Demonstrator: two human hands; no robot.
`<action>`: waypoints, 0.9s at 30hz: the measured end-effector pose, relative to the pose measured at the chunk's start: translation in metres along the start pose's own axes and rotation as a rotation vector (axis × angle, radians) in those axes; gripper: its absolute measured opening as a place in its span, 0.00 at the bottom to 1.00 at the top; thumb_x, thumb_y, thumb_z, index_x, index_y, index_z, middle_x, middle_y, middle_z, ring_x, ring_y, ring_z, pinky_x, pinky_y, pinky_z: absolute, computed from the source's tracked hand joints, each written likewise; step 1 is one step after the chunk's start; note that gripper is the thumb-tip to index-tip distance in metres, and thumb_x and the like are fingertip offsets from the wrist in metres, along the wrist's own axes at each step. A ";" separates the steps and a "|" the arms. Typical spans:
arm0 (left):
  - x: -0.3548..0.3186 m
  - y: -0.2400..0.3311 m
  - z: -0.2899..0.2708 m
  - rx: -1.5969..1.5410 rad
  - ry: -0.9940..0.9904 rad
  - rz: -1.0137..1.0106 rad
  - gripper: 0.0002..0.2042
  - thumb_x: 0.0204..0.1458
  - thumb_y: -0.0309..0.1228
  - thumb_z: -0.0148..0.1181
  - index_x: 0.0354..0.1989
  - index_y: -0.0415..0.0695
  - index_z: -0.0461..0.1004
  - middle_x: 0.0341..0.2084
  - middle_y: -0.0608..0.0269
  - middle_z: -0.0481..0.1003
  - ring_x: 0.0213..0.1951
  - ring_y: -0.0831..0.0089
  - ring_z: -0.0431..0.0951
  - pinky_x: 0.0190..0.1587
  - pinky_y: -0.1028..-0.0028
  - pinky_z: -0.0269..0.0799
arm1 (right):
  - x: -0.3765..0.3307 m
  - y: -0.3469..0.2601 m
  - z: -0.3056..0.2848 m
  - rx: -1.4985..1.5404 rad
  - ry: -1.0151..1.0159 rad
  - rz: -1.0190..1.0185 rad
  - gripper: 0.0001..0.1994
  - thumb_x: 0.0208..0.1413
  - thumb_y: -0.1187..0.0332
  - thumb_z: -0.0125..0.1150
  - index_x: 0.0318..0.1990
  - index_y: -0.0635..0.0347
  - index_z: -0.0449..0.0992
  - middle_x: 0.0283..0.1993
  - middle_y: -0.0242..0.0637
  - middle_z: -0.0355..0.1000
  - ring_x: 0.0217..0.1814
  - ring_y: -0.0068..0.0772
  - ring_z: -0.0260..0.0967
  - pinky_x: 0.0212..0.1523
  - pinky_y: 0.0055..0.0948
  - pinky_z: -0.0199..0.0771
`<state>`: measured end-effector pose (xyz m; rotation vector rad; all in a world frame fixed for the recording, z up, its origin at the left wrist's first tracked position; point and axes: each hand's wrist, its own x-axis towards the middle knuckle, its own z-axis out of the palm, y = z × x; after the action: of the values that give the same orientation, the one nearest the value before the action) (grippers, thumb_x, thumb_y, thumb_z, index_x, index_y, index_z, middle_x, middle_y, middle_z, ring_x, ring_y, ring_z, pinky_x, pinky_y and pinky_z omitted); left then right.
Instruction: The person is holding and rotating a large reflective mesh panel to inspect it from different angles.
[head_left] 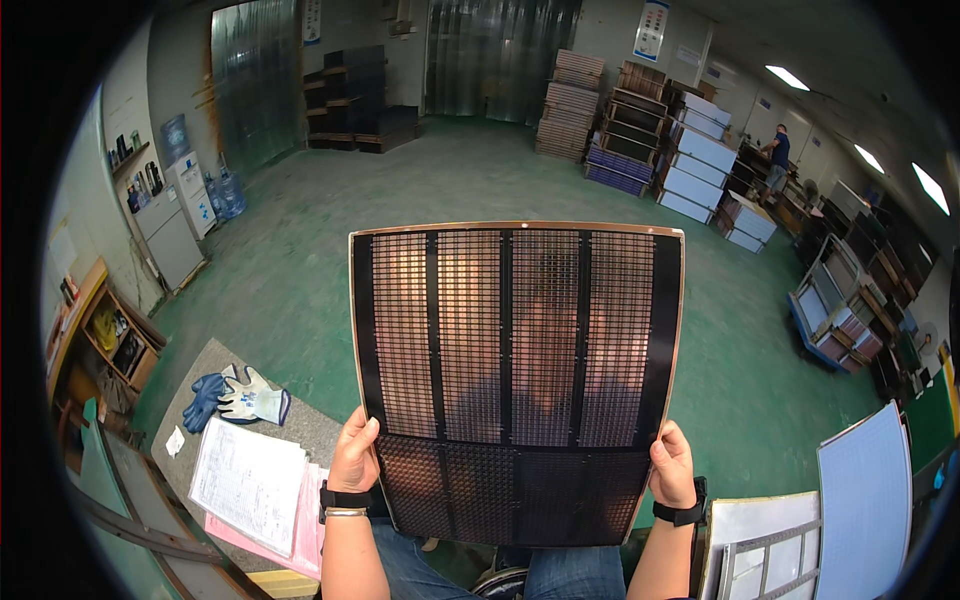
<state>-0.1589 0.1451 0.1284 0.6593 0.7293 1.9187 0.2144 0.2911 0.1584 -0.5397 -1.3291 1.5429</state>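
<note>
I hold up a large, thin, dark panel (515, 370) with a copper-coloured edge and a fine grid of small cells in several columns. My left hand (353, 452) grips its lower left edge, thumb on the front. My right hand (672, 462) grips the lower right edge the same way. Both wrists wear black bands. The panel is tilted toward me over my lap and reflects the room faintly.
A grey-topped table at lower left carries paper sheets (247, 483) over pink sheets and a pair of gloves (240, 396). White and grey panels (866, 500) lean at lower right. Stacked panels (690, 160), carts and a distant person (776, 160) stand across the green floor.
</note>
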 end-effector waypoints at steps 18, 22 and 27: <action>0.004 -0.004 0.002 0.038 0.014 -0.049 0.11 0.55 0.28 0.51 0.46 0.39 0.69 0.43 0.61 0.74 0.44 0.74 0.73 0.50 0.73 0.67 | 0.003 -0.006 0.005 -0.066 0.000 -0.013 0.08 0.55 0.66 0.58 0.35 0.58 0.66 0.26 0.19 0.59 0.26 0.10 0.51 0.28 0.13 0.51; 0.004 -0.005 0.005 0.057 0.045 -0.045 0.11 0.57 0.29 0.50 0.46 0.39 0.67 0.43 0.61 0.73 0.44 0.74 0.73 0.49 0.74 0.67 | 0.004 -0.001 0.005 -0.098 0.017 0.003 0.12 0.57 0.66 0.55 0.44 0.62 0.67 0.41 0.32 0.70 0.43 0.20 0.66 0.47 0.22 0.65; 0.009 -0.013 0.000 0.110 0.125 0.056 0.12 0.59 0.34 0.47 0.47 0.40 0.64 0.41 0.64 0.72 0.42 0.77 0.72 0.48 0.76 0.68 | 0.008 -0.002 0.019 -0.024 0.073 0.028 0.15 0.59 0.68 0.52 0.51 0.64 0.63 0.45 0.36 0.70 0.48 0.24 0.67 0.51 0.24 0.66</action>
<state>-0.1551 0.1580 0.1198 0.6376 0.9091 1.9953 0.1961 0.2891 0.1685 -0.6264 -1.2908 1.5179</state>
